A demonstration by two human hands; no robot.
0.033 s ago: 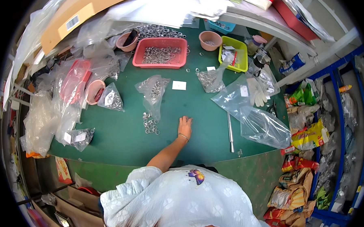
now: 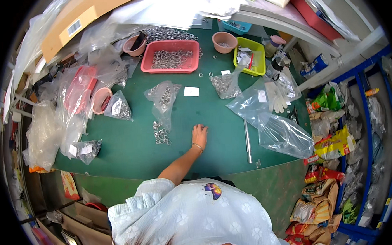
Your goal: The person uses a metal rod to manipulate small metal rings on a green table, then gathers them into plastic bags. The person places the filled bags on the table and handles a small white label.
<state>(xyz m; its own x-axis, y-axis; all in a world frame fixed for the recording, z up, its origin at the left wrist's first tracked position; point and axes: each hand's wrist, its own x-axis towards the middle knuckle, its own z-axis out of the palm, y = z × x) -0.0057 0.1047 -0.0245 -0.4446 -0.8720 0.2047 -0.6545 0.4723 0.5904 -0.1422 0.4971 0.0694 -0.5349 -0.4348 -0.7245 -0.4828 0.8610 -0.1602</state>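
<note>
My left hand [image 2: 199,136] rests palm down on the green tabletop [image 2: 219,152], holding nothing, with its fingers slightly apart. A thin bracelet circles that wrist. Left of the hand, a loose cluster of metal rings [image 2: 162,135] lies below the mouth of a clear plastic bag [image 2: 164,97] with more rings inside. Beyond the hand is a small white paper label [image 2: 191,91]. To its right lies a slim tapered metal rod [image 2: 248,142], beside a large clear bag [image 2: 279,134]. My right hand is out of view.
At the back stand a pink tray [image 2: 171,71] of rings, a yellow-green basket [image 2: 250,72] and a small round tub [image 2: 224,43]. Filled bags [image 2: 118,106] and plastic sheeting [image 2: 43,129] crowd the left. A blue-framed rack [image 2: 368,137] stands at the right.
</note>
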